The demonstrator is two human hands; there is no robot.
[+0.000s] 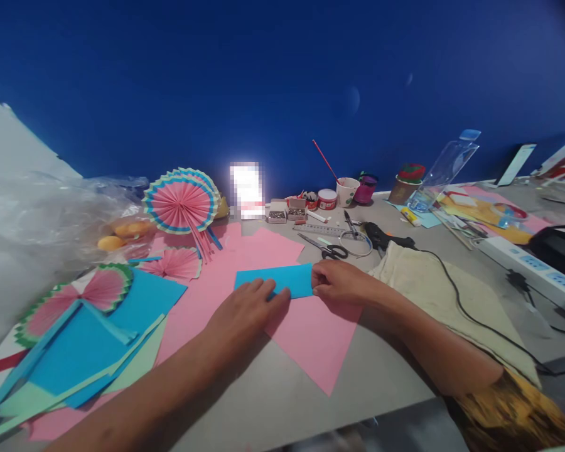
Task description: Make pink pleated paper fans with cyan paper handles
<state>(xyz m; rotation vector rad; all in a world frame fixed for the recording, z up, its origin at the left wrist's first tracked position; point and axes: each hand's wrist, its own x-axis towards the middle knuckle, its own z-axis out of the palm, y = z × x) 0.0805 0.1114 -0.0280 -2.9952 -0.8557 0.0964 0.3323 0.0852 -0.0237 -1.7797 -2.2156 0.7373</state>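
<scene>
A folded strip of blue paper (277, 274) lies over sheets of pink paper (327, 351) in front of me. My left hand (247, 307) rests flat on its left part, fingers stretched over the lower edge. At the right end, my right hand (334, 280) has its fingers curled and pinched on the blue paper's edge. Black-handled scissors (332, 250) lie just beyond the right hand. To the left stands a round pleated paper fan (181, 202) in pink, blue and pale green.
A pink fan with a green edge (75, 301) lies on blue paper at left. Behind are a ruler (329, 231), boxes of small metal pieces (277, 212) and a paper cup (347, 191). A black glue gun (383, 237), cloth (447, 295) and power strip (530, 263) are at right.
</scene>
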